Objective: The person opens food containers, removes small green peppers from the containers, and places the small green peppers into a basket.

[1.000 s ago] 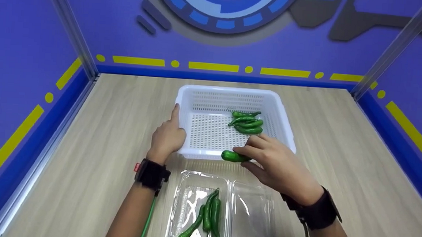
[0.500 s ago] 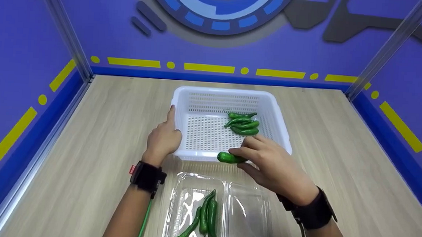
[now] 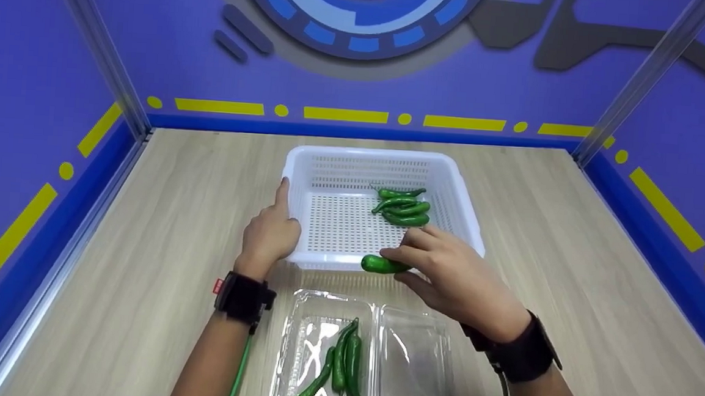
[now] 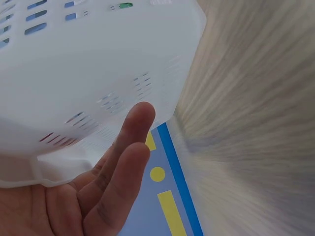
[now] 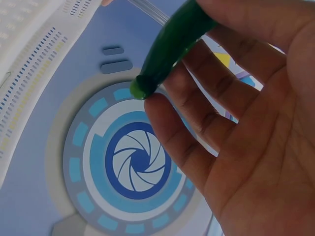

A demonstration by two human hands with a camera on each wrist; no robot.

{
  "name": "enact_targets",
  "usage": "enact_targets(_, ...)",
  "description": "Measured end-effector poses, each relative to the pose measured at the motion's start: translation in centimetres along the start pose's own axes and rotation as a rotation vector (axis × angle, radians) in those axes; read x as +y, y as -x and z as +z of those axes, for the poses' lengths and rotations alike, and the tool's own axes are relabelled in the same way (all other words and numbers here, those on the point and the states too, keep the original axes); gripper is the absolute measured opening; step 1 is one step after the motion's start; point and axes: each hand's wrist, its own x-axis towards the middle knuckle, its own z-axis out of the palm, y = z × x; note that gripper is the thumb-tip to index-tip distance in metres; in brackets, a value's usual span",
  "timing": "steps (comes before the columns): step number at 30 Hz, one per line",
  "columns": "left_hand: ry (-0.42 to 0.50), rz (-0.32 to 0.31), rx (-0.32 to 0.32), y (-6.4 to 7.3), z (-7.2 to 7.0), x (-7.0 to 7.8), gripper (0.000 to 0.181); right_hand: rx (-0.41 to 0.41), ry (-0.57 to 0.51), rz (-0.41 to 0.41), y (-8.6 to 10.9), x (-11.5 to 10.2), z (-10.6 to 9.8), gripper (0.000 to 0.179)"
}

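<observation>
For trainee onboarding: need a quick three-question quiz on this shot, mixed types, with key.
1. One hand holds a pepper, the other is at the side of the basket. Which is which?
2. How many peppers lie in the clear tray?
3. True or false: the tray sits farther away than the basket.

Key:
1. The right hand holds the pepper; the left hand is at the basket.
2. Three.
3. False; the tray is nearer.
</observation>
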Motion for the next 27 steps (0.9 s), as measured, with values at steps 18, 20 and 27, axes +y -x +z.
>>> enact_targets(18,-0.03,-0.014,0.012,0.3,-0.1,-0.1,0.083,0.025,0.013,0.077,0.2,1.5,0.5,0.032)
enact_targets(20,-0.028,-0.018,0.008,0.3,-0.1,-0.1,0.082,0.036,0.02,0.09,0.1,1.8,0.6,0.032)
enact_targets(27,-0.006,-0.017,0.019,0.2,0.0,0.0,0.081,0.088,0.027,0.111,-0.1,3.1,0.9,0.029)
